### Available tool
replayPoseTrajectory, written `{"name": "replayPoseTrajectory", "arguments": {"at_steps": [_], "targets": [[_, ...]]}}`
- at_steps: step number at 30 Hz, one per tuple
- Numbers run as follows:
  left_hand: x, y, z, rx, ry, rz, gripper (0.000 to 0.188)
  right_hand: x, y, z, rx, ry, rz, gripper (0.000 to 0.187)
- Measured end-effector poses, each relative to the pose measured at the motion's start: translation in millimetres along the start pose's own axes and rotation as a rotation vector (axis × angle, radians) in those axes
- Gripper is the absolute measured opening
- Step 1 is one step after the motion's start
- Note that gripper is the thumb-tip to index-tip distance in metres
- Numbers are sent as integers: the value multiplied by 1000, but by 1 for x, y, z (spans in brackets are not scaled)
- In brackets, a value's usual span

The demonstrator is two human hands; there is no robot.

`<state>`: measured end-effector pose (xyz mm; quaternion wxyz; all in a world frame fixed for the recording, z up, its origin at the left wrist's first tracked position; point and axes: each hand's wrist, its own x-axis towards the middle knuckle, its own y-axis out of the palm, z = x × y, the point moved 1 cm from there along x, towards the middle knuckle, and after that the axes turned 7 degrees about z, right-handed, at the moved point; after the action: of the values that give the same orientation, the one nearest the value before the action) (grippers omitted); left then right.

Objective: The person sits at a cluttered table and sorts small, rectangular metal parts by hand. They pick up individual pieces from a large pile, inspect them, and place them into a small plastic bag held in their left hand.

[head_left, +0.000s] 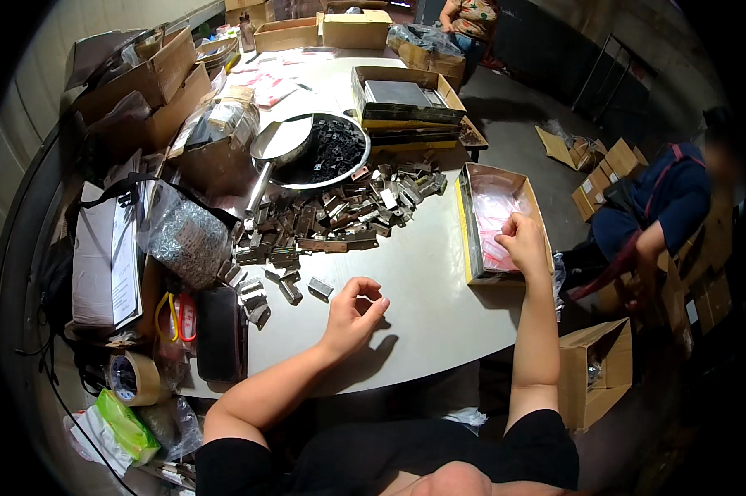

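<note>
My left hand (355, 318) hovers over the near part of the white table (422, 318), its fingers loosely curled with a gap to the thumb and nothing seen between them. My right hand (523, 246) is over an open cardboard box (465, 240) with a yellow side, at the table's right edge. Its fingertips are pinched together; what they hold, if anything, cannot be made out. Inside that box lie clear plastic bags (490, 211) with pinkish-red markings. Ahead of my left hand lies a small metal latch-like piece (320, 288), apart from a heap of similar pieces (331, 219).
Behind the heap stands a metal bowl of black parts (337, 149), with a metal scoop (282, 140) resting on it. A bag of small metal parts (193, 240), a dark case (221, 335) and a tape roll (135, 378) line the left. Another person (666, 202) is at the right.
</note>
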<state>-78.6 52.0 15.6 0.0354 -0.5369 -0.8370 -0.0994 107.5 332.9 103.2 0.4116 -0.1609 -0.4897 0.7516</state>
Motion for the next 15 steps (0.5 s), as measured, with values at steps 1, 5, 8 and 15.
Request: {"name": "replayPoseTrajectory", "arguments": {"at_steps": [1,5,8,15], "targets": [[0,-1,2,3,2,4,25,4,4,-3,46,35,39,18],[3,-1,5,14,29,-11,25,10,10,-17,594,-36,-135,18],[0,0,-1,12,-52,-25,30,0,15,21,671,-197,-423,11],[3,-3,7,-176,28,100,35,-43,79,137,572,-725,452,16]]}}
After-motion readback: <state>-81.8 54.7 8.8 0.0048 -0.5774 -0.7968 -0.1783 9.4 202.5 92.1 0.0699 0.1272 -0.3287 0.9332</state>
